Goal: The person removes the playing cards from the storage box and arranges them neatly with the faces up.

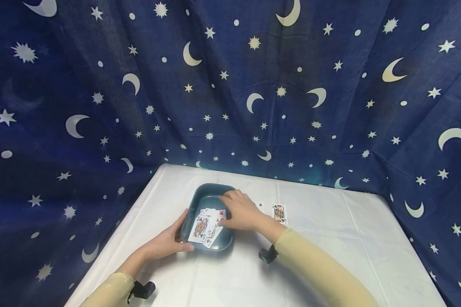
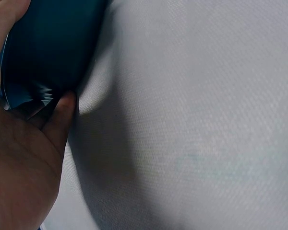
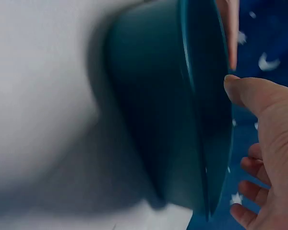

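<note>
Playing cards (image 1: 202, 229), white, face-up, colourfully printed, overlap inside a teal tub (image 1: 220, 250); left hand (image 1: 164, 244) grips its side, right hand (image 1: 244, 212) loose-fingered.

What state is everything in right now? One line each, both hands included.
Bin: upright, open-topped.
Binned cards: face up, overlapping.
Outer face card: face up, lying right of the bin.
Spade card: face up, outline unclear.
Left hand: holding the bin's left side.
Right hand: over the bin's right side, loosely curved, no card visible in its grasp.
White cloth: spread, creased.
Curtain: hanging, wrinkled.
</note>
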